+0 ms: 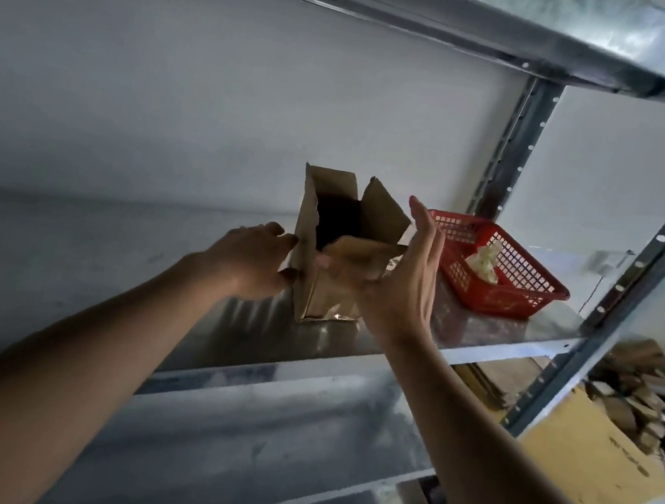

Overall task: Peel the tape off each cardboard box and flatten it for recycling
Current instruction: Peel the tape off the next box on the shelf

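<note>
A small brown cardboard box (331, 290) stands upright on a metal shelf (481, 339), its top flaps standing open. Shiny tape shows low on its front face. My left hand (254, 259) touches the box's left side with fingers and thumb spread around the corner. My right hand (405, 275) is at the box's right side, fingers straight and pointing up, thumb against the front flap.
A red plastic basket (531, 298) holding a crumpled wad of tape stands to the right on the same shelf. Steel uprights (662, 258) frame the right end. Flattened cardboard (591, 446) and box scraps lie on the floor beyond. More shelves sit below.
</note>
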`<state>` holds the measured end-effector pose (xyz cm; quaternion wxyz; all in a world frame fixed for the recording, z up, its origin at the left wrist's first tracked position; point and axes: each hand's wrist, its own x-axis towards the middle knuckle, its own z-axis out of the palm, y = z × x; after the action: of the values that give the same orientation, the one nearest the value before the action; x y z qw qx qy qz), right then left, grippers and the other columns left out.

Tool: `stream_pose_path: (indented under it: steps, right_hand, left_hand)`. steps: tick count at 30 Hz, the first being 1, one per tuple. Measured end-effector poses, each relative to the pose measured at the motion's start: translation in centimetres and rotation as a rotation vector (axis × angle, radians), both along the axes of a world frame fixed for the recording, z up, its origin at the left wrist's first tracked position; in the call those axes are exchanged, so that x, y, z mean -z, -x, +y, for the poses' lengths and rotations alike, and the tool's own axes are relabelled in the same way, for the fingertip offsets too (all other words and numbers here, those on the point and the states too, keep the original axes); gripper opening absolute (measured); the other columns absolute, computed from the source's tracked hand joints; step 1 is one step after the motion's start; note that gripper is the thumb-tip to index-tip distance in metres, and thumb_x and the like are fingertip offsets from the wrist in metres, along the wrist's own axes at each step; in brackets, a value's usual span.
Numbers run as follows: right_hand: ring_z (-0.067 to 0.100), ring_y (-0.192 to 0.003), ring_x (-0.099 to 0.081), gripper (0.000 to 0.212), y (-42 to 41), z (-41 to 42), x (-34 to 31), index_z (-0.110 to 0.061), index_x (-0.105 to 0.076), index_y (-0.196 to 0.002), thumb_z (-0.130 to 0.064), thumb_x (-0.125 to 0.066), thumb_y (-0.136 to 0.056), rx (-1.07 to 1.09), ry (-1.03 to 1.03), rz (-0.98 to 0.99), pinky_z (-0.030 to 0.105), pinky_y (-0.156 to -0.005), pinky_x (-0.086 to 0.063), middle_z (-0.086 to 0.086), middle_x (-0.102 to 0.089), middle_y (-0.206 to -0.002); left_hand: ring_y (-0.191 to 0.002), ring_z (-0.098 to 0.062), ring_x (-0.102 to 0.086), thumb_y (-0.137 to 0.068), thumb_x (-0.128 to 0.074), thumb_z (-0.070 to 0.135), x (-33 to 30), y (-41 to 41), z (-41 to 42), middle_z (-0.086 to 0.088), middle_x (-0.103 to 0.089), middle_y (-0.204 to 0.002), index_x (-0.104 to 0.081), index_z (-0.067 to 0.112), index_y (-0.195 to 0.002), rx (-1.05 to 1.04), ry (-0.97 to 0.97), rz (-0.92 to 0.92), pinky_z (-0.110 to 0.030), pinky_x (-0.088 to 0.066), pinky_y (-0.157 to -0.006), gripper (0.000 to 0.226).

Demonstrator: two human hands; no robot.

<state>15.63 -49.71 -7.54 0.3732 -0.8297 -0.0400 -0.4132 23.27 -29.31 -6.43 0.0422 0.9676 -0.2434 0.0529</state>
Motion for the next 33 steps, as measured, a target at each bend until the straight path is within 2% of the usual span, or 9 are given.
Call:
stream_pose_path:
  steps: [4,7,12,17,23,26,28,30,33]
  right_hand:
    - [0.024,-0.131,-0.053,0.059,-1.1,-3.4,-3.4,-0.021,-0.076,-0.111,-0.065,-0.079,-0.073,-0.116,0.489,-0.289,0.037,-0.108,-0.041,0.005,-0.059,-0.14]
    - [0.02,-0.114,-0.064,0.041,-1.9,-4.6,-5.4,-0.027,-0.079,-0.098,-0.062,-0.076,-0.078,-0.171,0.734,-0.063,0.038,-0.099,-0.05,-0.004,-0.068,-0.125]
    - [0.027,-0.122,-0.059,0.067,-2.8,-6.0,-5.1,-0.047,-0.04,-0.154,-0.064,-0.062,-0.093,-0.188,0.812,0.308,0.038,-0.086,-0.052,0.002,-0.058,-0.142]
    - [0.024,-0.089,-0.065,0.071,-2.8,-5.5,-3.3,-0.055,-0.009,-0.16,-0.024,-0.048,-0.11,-0.331,0.744,0.31,0.041,-0.075,-0.06,0.007,-0.065,-0.126]
    - [0.034,-0.094,-0.065,0.059,-3.9,-4.4,-2.0,-0.052,-0.028,-0.158,-0.022,-0.044,-0.11,-0.354,0.551,0.257,0.046,-0.073,-0.056,0.011,-0.063,-0.133]
    - [0.034,-0.109,-0.066,0.051,-4.1,-3.3,-1.2,-0.047,-0.038,-0.156,-0.022,-0.04,-0.111,-0.446,0.182,0.224,0.041,-0.078,-0.052,0.01,-0.064,-0.138]
    - [0.028,-0.128,-0.06,0.06,-3.5,-1.8,-0.8,-0.047,-0.038,-0.153,-0.006,-0.039,-0.11,-0.632,-0.102,0.257,0.041,-0.099,-0.054,0.004,-0.058,-0.147]
    - [0.022,-0.136,-0.055,0.072,-2.8,-0.4,-0.4,-0.052,-0.03,-0.15,0.006,-0.04,-0.107,-0.904,-0.411,0.347,0.039,-0.108,-0.051,-0.005,-0.056,-0.149]
    - [0.02,-0.119,-0.069,0.089,-2.6,0.7,-0.5,-0.075,-0.024,-0.139,-0.005,-0.063,-0.101,-1.107,-0.639,0.436,0.035,-0.079,-0.06,-0.01,-0.07,-0.13]
  left_hand:
    - [-0.127,-0.03,-0.055,-0.097,-0.059,0.038,0.7,0.9,-2.2,-0.004,-0.048,-0.148,-0.041,0.03,-0.153,-0.126,0.08,0.087,-0.042,-0.048,-0.097,0.06]
    - [-0.128,-0.03,-0.054,-0.095,-0.061,0.034,1.0,1.5,-3.5,-0.004,-0.046,-0.15,-0.038,0.029,-0.155,-0.198,0.102,0.12,-0.041,-0.049,-0.097,0.064]
    - [-0.131,-0.029,-0.054,-0.1,-0.053,0.039,1.6,2.3,-4.3,-0.007,-0.045,-0.153,-0.038,0.025,-0.157,-0.237,0.098,0.131,-0.043,-0.05,-0.102,0.061]
    - [-0.122,-0.024,-0.059,-0.103,-0.047,0.036,1.9,2.2,-4.1,-0.008,-0.051,-0.15,-0.043,0.024,-0.155,-0.24,0.16,0.191,-0.032,-0.045,-0.087,0.053]
    - [-0.139,-0.025,-0.051,-0.102,-0.043,0.055,2.2,2.6,-1.9,0.002,-0.046,-0.159,-0.031,0.035,-0.159,-0.238,0.325,0.226,-0.033,-0.042,-0.094,0.061]
    - [-0.13,-0.023,-0.058,-0.082,-0.054,0.076,1.4,2.9,-0.6,0.005,-0.054,-0.152,-0.03,0.038,-0.158,-0.238,0.673,0.246,-0.046,-0.053,-0.1,0.088]
    - [-0.114,-0.012,-0.065,-0.073,-0.066,0.078,0.6,3.3,-0.1,0.007,-0.061,-0.135,-0.041,0.034,-0.15,-0.23,0.913,0.178,-0.038,-0.057,-0.092,0.092]
    - [-0.098,0.003,-0.066,-0.08,-0.079,0.064,0.0,3.7,0.3,0.014,-0.063,-0.12,-0.052,0.035,-0.135,-0.184,1.083,0.043,-0.02,-0.055,-0.076,0.067]
    - [-0.1,0.007,-0.062,-0.091,-0.079,0.03,-1.4,4.3,1.4,0.017,-0.062,-0.116,-0.059,0.031,-0.123,-0.135,1.067,-0.218,-0.015,-0.054,-0.076,0.037]
